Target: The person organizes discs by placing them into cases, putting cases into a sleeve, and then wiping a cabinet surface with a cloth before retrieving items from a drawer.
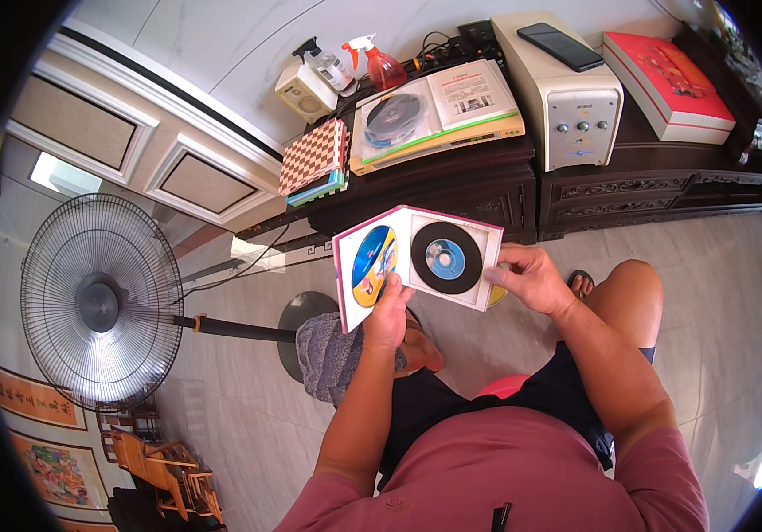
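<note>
An opened disc case (409,233) with a pink-edged cover is held up over my lap. On its left panel sits a blue-and-yellow printed disc (365,269). The right panel's tray carries a black-rimmed disc (420,267) with a blue centre label. My left hand (388,312) supports the left panel from below, with the thumb over the disc's lower edge. My right hand (532,278) pinches the right panel's outer edge. Below that hand a yellow rounded edge (498,295), perhaps another disc, shows from behind the case; most of it is hidden.
A dark carved cabinet (421,176) holds an open case with discs (391,120) on a disc player (444,143), spray bottles, a white speaker unit (580,100) with a phone (560,46), and a red box (670,76). A floor fan (101,299) with a draped grey cloth (331,356) stands left.
</note>
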The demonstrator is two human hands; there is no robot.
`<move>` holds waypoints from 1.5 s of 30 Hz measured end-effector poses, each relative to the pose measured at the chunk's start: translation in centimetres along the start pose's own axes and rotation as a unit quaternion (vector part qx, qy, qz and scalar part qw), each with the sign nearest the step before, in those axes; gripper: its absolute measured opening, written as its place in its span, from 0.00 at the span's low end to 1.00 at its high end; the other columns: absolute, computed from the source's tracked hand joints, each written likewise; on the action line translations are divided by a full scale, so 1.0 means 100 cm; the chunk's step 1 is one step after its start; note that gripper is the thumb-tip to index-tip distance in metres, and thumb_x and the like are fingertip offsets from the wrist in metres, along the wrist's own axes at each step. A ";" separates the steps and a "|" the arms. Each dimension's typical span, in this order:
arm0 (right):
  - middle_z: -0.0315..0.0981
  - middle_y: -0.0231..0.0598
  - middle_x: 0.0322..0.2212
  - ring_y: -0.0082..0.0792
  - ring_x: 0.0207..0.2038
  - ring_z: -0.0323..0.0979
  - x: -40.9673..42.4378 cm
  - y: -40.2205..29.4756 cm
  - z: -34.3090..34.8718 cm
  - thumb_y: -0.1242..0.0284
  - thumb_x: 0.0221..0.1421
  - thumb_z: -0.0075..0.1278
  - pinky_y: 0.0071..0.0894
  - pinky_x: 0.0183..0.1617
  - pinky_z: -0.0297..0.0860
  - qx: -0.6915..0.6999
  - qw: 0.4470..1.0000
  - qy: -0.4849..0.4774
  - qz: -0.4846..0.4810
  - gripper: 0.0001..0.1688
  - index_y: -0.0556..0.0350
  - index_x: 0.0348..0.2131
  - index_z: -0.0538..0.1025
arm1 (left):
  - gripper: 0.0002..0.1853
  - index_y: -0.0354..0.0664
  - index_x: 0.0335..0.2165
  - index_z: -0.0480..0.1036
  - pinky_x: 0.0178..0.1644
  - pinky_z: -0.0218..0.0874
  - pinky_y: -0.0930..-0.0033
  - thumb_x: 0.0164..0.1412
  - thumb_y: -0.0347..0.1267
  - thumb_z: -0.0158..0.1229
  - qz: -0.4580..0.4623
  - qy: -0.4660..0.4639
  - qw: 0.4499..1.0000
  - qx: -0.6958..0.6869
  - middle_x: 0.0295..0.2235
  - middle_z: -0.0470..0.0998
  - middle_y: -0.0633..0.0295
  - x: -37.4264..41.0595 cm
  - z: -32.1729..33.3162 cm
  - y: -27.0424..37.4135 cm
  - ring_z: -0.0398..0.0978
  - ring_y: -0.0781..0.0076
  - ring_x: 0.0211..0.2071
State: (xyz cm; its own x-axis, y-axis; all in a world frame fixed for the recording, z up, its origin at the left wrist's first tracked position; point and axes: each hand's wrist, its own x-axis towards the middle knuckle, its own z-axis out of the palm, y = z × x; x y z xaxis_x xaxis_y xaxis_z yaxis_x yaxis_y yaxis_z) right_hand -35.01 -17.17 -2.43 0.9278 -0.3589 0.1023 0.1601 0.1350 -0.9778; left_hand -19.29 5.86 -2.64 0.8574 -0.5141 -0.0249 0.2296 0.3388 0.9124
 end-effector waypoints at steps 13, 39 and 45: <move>0.82 0.32 0.34 0.20 0.37 0.75 0.001 -0.003 -0.001 0.77 0.58 0.59 0.25 0.45 0.72 0.048 0.996 0.008 0.071 0.12 0.65 0.42 0.82 | 0.44 0.39 0.68 0.56 0.59 0.61 0.69 0.58 0.28 0.69 0.026 -0.119 0.955 0.271 0.58 0.68 0.62 0.002 0.009 0.004 0.67 0.72 0.57; 0.80 0.32 0.34 0.20 0.33 0.74 0.007 -0.009 -0.008 0.65 0.62 0.57 0.27 0.32 0.73 -0.064 0.993 0.034 0.094 0.18 0.60 0.45 0.82 | 0.25 0.38 0.62 0.62 0.63 0.61 0.54 0.72 0.35 0.55 0.039 0.011 0.994 -0.106 0.61 0.68 0.57 0.005 0.006 0.017 0.67 0.64 0.61; 0.80 0.35 0.40 0.21 0.37 0.76 0.017 -0.008 -0.042 0.80 0.64 0.49 0.23 0.33 0.73 -0.102 0.953 0.270 -0.092 0.26 0.56 0.60 0.70 | 0.26 0.38 0.62 0.61 0.65 0.59 0.55 0.72 0.36 0.55 0.037 0.034 0.995 -0.091 0.61 0.68 0.57 0.003 0.003 0.019 0.67 0.64 0.61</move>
State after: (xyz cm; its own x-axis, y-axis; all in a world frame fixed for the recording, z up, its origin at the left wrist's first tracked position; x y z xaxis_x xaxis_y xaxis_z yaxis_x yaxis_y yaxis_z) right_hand -34.99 -21.71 -2.26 0.5735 -0.7890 0.2204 0.1841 -0.1380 -0.9732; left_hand -18.72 6.13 -0.84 0.9027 -0.4302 0.0069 0.2385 0.5137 0.8242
